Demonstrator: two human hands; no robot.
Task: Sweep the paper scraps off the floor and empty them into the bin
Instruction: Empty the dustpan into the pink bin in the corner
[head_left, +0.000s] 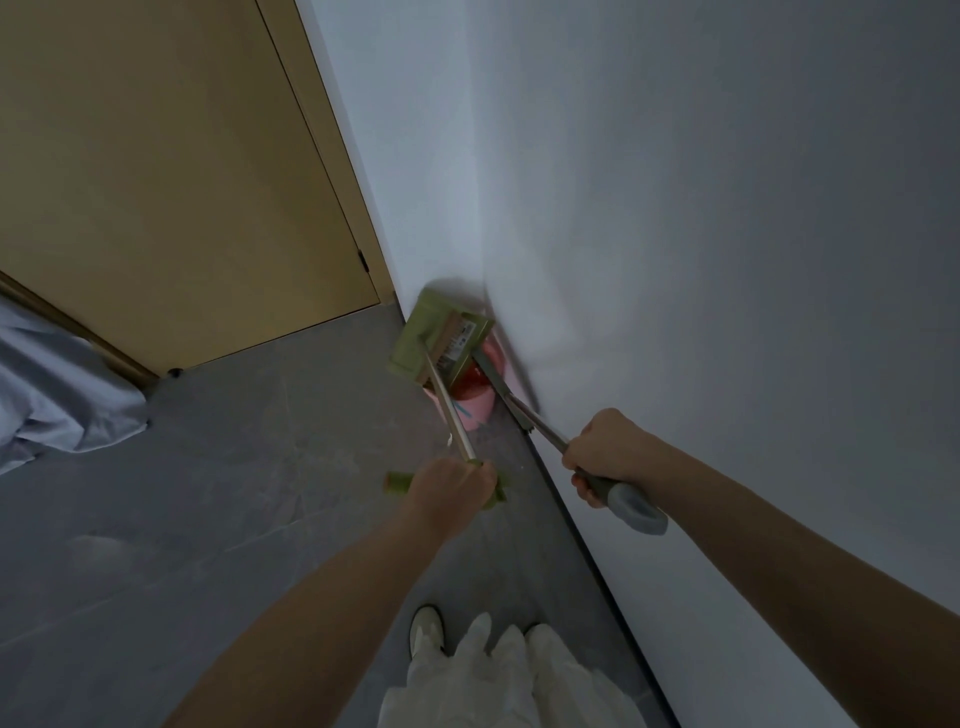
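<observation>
- My left hand (451, 486) is wrapped round the green grip at the top of the dustpan handle (451, 410), a thin metal pole that runs forward and down to the green dustpan (415, 335).
- The dustpan is raised and tipped over the pink bin (475, 408), which stands on the floor in the corner against the white wall (701, 234).
- My right hand (605, 452) grips the broom handle (524, 413) just ahead of its grey end cap (636, 506); the pole slants down towards the bin beside the dustpan.
- The broom head (460, 340), carrying a printed label, sits against the dustpan right above the bin opening; I see something red inside the bin.
- I cannot make out any paper scraps clearly; a small pale speck lies on the grey floor (234, 467) near the dustpan pole.
- A tan door (171, 182) fills the upper left, and pale blue fabric (57, 395) lies at the left edge.
- Below, I see white trousers (498, 675) and a light shoe (427, 629).
</observation>
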